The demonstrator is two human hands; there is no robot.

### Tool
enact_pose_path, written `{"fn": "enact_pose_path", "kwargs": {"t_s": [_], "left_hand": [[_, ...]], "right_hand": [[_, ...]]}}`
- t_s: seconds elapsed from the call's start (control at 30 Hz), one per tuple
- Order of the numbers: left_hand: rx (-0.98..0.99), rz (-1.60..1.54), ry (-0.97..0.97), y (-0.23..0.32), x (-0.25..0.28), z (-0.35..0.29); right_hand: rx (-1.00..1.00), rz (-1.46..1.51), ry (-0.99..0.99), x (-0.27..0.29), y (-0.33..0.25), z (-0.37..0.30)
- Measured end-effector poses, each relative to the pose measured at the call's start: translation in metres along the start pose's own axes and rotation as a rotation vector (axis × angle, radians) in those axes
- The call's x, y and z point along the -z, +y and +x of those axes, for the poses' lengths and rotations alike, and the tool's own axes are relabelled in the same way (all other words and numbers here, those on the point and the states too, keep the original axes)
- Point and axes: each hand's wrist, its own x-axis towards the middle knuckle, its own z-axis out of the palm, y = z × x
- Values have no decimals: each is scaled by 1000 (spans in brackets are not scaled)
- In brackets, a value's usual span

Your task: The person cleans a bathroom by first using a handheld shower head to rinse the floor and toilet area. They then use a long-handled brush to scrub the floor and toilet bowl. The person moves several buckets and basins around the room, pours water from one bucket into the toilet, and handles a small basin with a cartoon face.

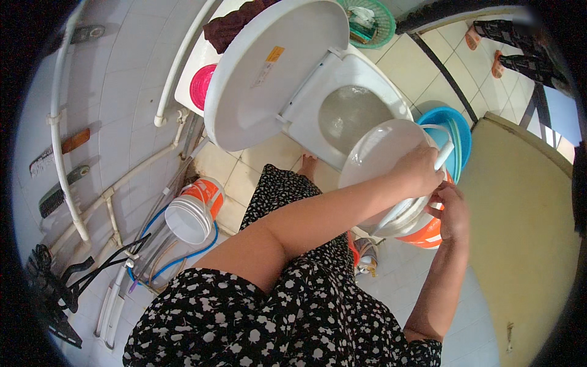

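A white and orange bucket (385, 147) is tilted beside the toilet bowl, its pale inside showing. My left hand (419, 173) is closed at its rim, next to the white handle grip (445, 155). My right hand (449, 211) has its fingers curled against the bucket's outer side, just below the left; its fingertips are partly hidden. The white toilet (312, 116) has its lid (269, 79) raised, and disturbed, bubbly water (354, 116) lies in the bowl. The bucket's rim overlaps the bowl's near right edge in view.
A second white and orange bucket (194, 211) lies tipped by the left wall, near a blue hose (205, 244). Blue basins (452, 131) stand right of the toilet, before a yellowish door (513, 232). A green basket (373, 24) sits behind. Another person's legs (520, 55) show beyond the doorway.
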Motion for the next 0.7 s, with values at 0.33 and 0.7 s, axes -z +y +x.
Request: {"fn": "enact_pose_path", "kwargs": {"t_s": [0.33, 0.7], "left_hand": [[81, 47, -25, -12, 14, 12], [109, 47, -40, -16, 13, 15]], "right_hand": [[35, -27, -48, -38, -32, 6], [343, 136, 188, 47, 49, 27]]}}
